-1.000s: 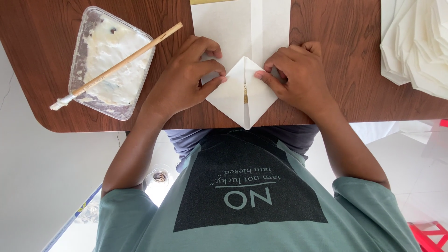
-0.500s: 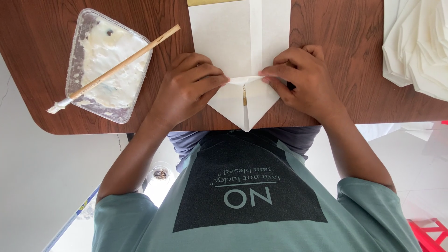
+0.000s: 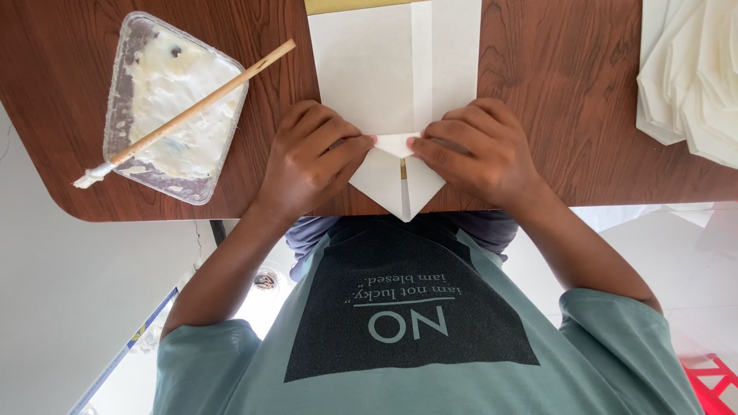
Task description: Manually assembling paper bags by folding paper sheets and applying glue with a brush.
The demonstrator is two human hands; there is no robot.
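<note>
A white sheet of paper [image 3: 388, 69] lies on the brown wooden table [image 3: 576, 115], its near end folded into a point [image 3: 401, 192] that hangs over the table edge. My left hand [image 3: 311, 157] and my right hand [image 3: 480, 150] rest on the paper side by side. Their fingertips meet at a small folded flap [image 3: 393, 144] in the middle and pinch it down. The knuckles hide the fold's outer corners.
A clear plastic tray [image 3: 127, 54] smeared with white paste sits at the left, with a wooden stick brush [image 3: 192, 107] lying across it. A pile of folded white papers [image 3: 692, 77] is at the right edge. A yellowish strip [image 3: 354, 5] shows at the top.
Both hands slid away from my body, up off the pointed end, uncovering more of the point. Their fingertips came together on a small flap at the centre.
</note>
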